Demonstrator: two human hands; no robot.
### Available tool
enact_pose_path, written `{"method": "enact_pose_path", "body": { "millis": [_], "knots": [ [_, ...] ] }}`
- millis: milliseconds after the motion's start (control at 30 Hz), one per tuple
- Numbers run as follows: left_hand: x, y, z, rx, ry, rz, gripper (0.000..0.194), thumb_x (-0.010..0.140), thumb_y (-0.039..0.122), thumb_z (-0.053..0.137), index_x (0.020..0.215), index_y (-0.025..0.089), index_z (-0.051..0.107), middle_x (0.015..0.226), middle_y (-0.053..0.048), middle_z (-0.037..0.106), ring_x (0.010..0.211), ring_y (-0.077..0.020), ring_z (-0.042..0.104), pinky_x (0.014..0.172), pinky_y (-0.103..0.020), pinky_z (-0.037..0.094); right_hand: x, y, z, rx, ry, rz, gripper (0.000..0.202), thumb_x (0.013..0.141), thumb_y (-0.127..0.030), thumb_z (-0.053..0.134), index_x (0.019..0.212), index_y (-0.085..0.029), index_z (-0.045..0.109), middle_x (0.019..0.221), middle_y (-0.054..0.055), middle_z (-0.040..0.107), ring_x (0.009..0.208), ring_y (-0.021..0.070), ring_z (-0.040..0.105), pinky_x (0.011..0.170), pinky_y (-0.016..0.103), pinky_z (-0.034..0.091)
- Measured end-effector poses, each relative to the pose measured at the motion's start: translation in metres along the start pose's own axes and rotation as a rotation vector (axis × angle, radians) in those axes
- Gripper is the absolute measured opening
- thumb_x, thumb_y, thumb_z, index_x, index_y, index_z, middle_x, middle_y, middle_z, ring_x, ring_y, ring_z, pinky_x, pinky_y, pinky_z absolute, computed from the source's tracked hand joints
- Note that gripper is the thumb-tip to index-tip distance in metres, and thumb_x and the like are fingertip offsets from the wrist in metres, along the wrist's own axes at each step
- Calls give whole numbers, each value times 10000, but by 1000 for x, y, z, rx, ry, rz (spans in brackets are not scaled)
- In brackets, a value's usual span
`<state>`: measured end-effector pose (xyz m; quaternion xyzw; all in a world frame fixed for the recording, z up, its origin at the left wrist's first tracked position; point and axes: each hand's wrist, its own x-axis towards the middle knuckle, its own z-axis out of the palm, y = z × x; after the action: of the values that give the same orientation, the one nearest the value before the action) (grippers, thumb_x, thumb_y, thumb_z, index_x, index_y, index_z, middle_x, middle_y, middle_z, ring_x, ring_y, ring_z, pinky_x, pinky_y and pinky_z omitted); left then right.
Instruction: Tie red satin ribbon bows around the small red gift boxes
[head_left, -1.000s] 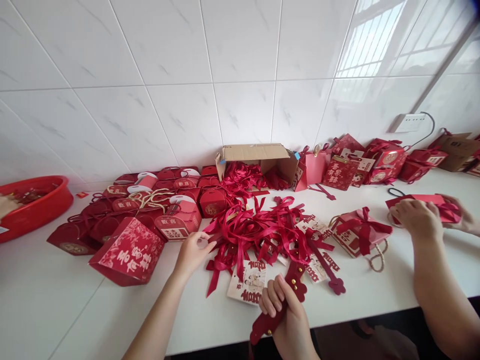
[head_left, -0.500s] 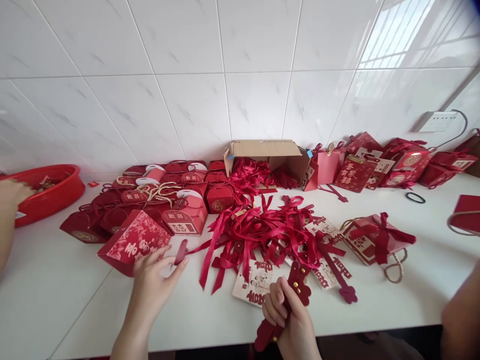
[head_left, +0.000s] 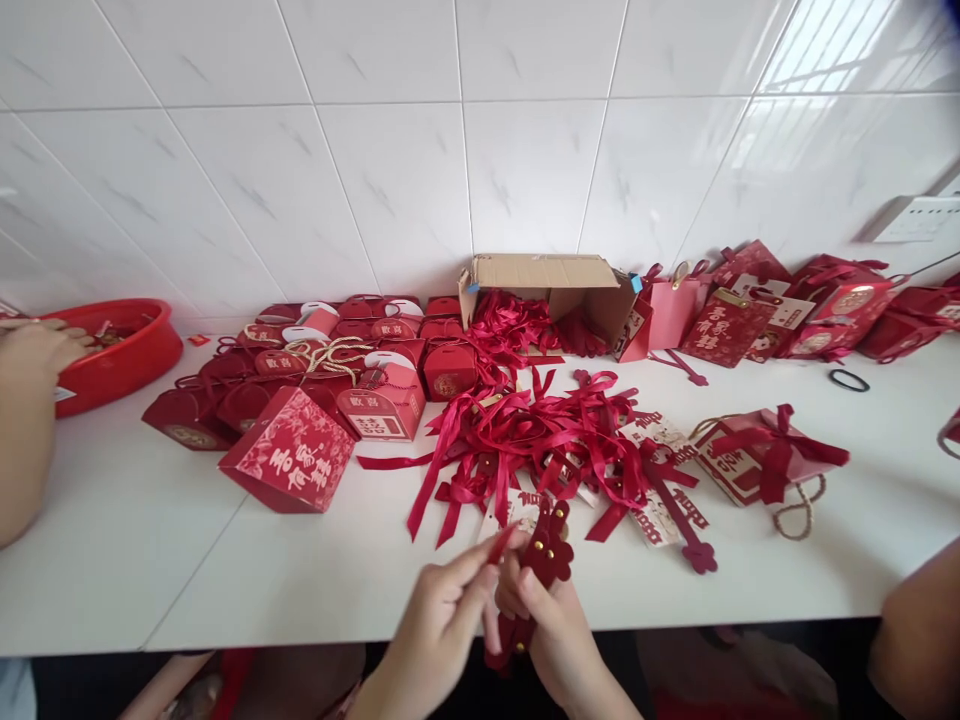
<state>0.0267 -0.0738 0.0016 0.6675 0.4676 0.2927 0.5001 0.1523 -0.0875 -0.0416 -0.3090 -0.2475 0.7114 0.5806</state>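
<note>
My left hand (head_left: pixel 439 625) is closed, with a narrow red strap (head_left: pixel 500 545) pinched between thumb and fingers. Right beside it, my right hand (head_left: pixel 555 630) grips several dark red straps (head_left: pixel 551 552) with flower-shaped ends and gold studs. Both hands meet at the front edge of the table, and some fingers hide each other. Just beyond them lies a tangled heap of red ribbons (head_left: pixel 525 440). A white printed card (head_left: pixel 517 508) sticks out from under it, partly covered by my hands.
Red gift boxes (head_left: pixel 386 405) crowd the left, with a tilted box (head_left: pixel 296 455) in front. A cardboard box (head_left: pixel 544 270) of ribbons stands by the wall. A ribbon-tied box (head_left: pixel 772 455) lies right. Another person's hand (head_left: pixel 37 345) is at a red basin (head_left: pixel 142 350).
My left hand has moved right, from beside the tilted red box to my right hand, carrying the red strap. The view has shifted a little. The other person's hand has moved at the basin.
</note>
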Motion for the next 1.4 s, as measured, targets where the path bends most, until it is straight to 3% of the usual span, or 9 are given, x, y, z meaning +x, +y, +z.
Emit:
{"method": "enact_pose_path", "body": {
  "millis": [100, 200, 300, 400, 533, 767, 1100, 1267, 1400],
  "knots": [
    [1, -1, 26, 141, -67, 37, 478, 959, 327, 288, 1404, 172, 369, 482, 35, 545, 443, -128, 543, 498, -219, 457, -4, 4, 3, -6, 117, 112, 440, 750, -543, 653, 932, -144, 617, 460, -66, 446, 329, 66, 370, 330, 189, 242],
    [0, -2, 27, 348, 12, 83, 594, 903, 291, 409, 1454, 169, 223, 547, 29, 591, 468, -144, 542, 482, -230, 435, -3, 0, 2, 127, 329, 97, 362, 757, -495, 673, 841, -144, 642, 526, -41, 513, 395, 65, 436, 354, 181, 309],
    [11, 0, 6, 412, 97, 80, 630, 844, 345, 532, 1403, 197, 282, 669, 17, 662, 584, -158, 613, 568, -244, 479, 0, -12, -4, 211, 441, -12, 320, 743, -466, 700, 837, -161, 666, 768, 13, 635, 643, 116, 590, 524, 210, 469],
    [45, -3, -29, 535, 289, 46, 323, 897, 401, 438, 1146, 212, 516, 881, -30, 697, 821, -159, 658, 728, -241, 502, 3, -24, -12, 256, 445, -69, 311, 742, -458, 701, 869, -176, 669, 869, 37, 662, 781, 166, 618, 627, 259, 504],
    [104, -18, -69, 867, 307, -62, 234, 891, 306, 414, 931, 213, 625, 1008, -58, 692, 919, -195, 660, 803, -279, 497, 5, -32, -16, 336, 356, -121, 257, 763, -448, 679, 855, -211, 641, 634, -19, 576, 666, 151, 585, 592, 267, 474],
    [149, -24, -98, 1068, 410, -269, 455, 875, 246, 386, 1288, 64, 447, 826, -224, 700, 804, -375, 679, 702, -485, 486, 12, -36, -18, 236, 242, -185, 368, 753, -502, 636, 551, -239, 477, 475, -45, 389, 399, 102, 371, 449, 298, 359],
    [160, -30, -96, 923, 416, 25, 182, 806, 198, 486, 919, 215, 628, 1053, -86, 610, 843, -228, 642, 690, -307, 482, 9, -47, -23, 12, 298, -152, 383, 748, -595, 560, 524, -293, 488, 370, -34, 327, 310, 95, 297, 383, 322, 268],
    [146, -21, -98, 693, 458, 184, 98, 810, 250, 473, 727, 204, 498, 893, -54, 647, 866, -200, 637, 782, -297, 495, 9, -49, -22, -73, 286, -165, 307, 766, -560, 562, 557, -336, 537, 415, -9, 397, 349, 115, 369, 393, 355, 342],
    [117, -8, -77, 411, 394, 253, 144, 842, 274, 450, 722, 217, 393, 841, -33, 669, 842, -173, 672, 749, -274, 524, 10, -52, -10, -90, 290, -192, 207, 752, -531, 610, 660, -346, 597, 475, -6, 461, 398, 138, 430, 418, 366, 386]
  ]
}}
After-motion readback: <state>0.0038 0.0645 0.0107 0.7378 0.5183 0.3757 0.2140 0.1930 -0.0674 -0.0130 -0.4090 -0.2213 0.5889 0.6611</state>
